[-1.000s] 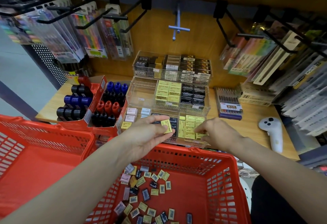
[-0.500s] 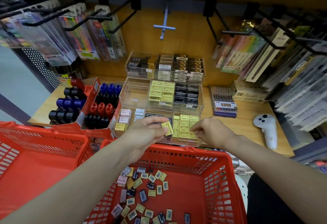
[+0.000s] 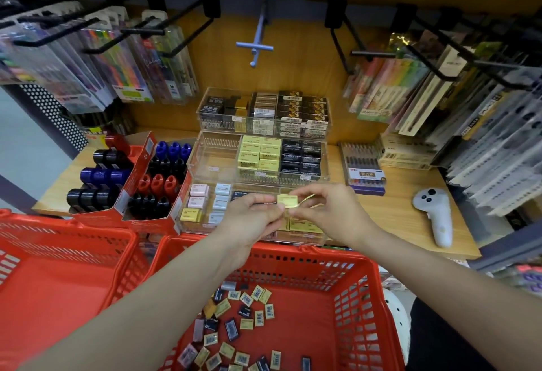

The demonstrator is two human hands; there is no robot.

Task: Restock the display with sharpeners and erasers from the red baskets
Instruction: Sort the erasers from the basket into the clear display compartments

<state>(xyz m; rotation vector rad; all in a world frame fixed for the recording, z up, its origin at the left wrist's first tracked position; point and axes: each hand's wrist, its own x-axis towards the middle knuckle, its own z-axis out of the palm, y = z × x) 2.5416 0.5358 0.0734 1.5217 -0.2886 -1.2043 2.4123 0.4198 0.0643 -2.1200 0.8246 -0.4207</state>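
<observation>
Left hand (image 3: 249, 216): pinching yellow eraser (image 3: 286, 201) from 9 o'clock.
Right hand (image 3: 328, 212): pinching same eraser from 3 o'clock.
Eraser: above front clear tray (image 3: 193, 227).
Red basket (image 3: 352, 297): 6 o'clock, loose erasers inside.

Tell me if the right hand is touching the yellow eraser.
Touching. The head view shows the right hand pinching the yellow eraser at its edge while the left hand holds it.

two bare forearms, no sleeves, left hand (image 3: 249, 221), right hand (image 3: 331, 215)
</observation>
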